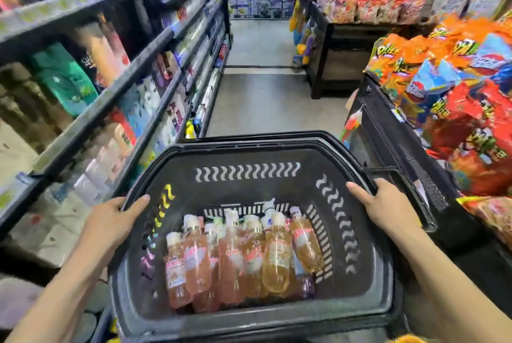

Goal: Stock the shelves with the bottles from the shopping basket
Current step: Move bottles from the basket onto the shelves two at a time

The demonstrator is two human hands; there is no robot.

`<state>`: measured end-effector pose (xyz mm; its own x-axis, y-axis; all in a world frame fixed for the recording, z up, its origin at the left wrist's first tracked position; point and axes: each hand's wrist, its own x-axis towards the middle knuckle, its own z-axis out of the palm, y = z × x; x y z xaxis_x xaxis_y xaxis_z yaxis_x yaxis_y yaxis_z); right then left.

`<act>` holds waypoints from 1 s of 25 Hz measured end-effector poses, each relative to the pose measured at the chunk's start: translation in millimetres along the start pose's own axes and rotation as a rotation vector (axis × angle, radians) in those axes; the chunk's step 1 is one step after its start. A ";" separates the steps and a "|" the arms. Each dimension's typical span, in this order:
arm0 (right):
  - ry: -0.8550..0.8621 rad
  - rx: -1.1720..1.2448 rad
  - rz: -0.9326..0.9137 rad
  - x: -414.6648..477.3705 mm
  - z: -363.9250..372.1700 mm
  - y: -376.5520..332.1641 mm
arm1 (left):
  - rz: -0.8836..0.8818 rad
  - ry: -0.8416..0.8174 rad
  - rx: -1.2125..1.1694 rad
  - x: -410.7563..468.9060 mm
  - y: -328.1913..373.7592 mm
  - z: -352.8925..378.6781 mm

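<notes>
Bottles (243, 256), clear plastic, amber liquid, lie between left hand (110, 220) and right hand (388, 207), both clamped on slotted black basket (249, 154) rim.

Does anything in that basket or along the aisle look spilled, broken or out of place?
Nothing stands out. The bottles lie packed in the basket, caps on, no liquid pooled. The left hand and right hand grip its rim. The shelves are blurred.

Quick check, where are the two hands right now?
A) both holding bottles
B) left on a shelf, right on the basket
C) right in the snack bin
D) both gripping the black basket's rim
D: the left hand and right hand each clasp a side of the black plastic shopping basket's rim; the white-capped bottles of orange liquid lie untouched inside.
</notes>
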<state>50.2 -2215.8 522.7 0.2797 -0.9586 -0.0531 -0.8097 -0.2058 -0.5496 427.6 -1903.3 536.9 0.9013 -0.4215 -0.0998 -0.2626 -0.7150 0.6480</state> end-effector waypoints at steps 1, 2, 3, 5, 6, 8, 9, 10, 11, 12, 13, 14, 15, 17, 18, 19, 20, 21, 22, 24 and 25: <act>-0.002 -0.003 -0.007 29.0 2.9 -9.2 | -0.005 0.003 0.009 21.5 11.1 7.3; 0.002 -0.003 -0.011 54.9 5.5 -18.5 | -0.007 0.008 0.007 39.8 22.5 12.8; 0.001 -0.007 -0.014 80.2 8.9 -26.8 | -0.013 0.011 -0.001 59.9 31.1 19.0; -0.012 -0.012 -0.016 139.6 20.1 -44.2 | -0.029 0.016 -0.028 110.2 53.5 35.9; -0.021 -0.011 -0.019 166.6 27.1 -53.0 | -0.031 0.013 -0.044 134.5 64.9 43.8; -0.019 -0.003 -0.011 219.6 38.7 -72.4 | -0.002 0.010 -0.027 186.0 90.4 59.3; -0.021 -0.005 -0.002 243.8 44.0 -80.1 | 0.002 0.006 -0.009 210.8 100.7 66.1; -0.022 -0.004 0.002 265.0 48.5 -86.9 | 0.011 0.003 -0.003 233.5 110.2 72.2; -0.021 0.002 0.007 283.1 52.8 -94.3 | 0.019 0.000 -0.003 256.7 116.2 78.3; -0.017 0.008 0.002 306.4 57.9 -103.2 | 0.029 -0.004 0.006 283.9 123.8 85.4; -0.007 0.011 -0.006 329.7 62.7 -112.1 | 0.029 -0.003 0.011 309.7 131.4 91.7; -0.003 0.009 -0.014 352.4 67.8 -119.5 | 0.023 -0.001 0.017 333.4 140.3 97.6; -0.001 0.015 -0.016 375.2 71.8 -128.0 | 0.016 0.007 0.016 356.9 151.4 103.7; -0.008 0.022 -0.007 416.8 80.3 -141.1 | 0.001 0.016 0.037 396.8 170.9 114.3; -0.016 0.021 -0.011 440.4 85.7 -146.2 | -0.007 0.018 0.052 416.9 178.4 121.1; -0.018 0.025 -0.015 464.2 92.0 -152.2 | -0.015 0.017 0.060 436.8 186.1 128.7; -0.025 0.024 -0.020 496.3 100.8 -159.1 | -0.023 0.012 0.064 461.8 196.6 139.3; -0.038 0.025 -0.016 526.6 109.3 -165.3 | -0.028 0.015 0.061 485.8 206.1 150.5; -0.048 0.023 -0.011 559.5 116.0 -172.3 | -0.027 0.022 0.060 510.2 219.7 161.8; -0.071 0.016 -0.012 620.9 128.0 -187.0 | -0.055 0.029 0.067 553.7 246.0 181.2; -0.083 0.032 -0.014 649.4 131.8 -192.3 | -0.072 0.027 0.060 573.1 260.4 190.8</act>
<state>455.6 -2772.9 484.0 0.3340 -0.9358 -0.1130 -0.7889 -0.2119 -0.5768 810.0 -2437.4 504.4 0.9273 -0.3532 -0.1240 -0.2161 -0.7756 0.5931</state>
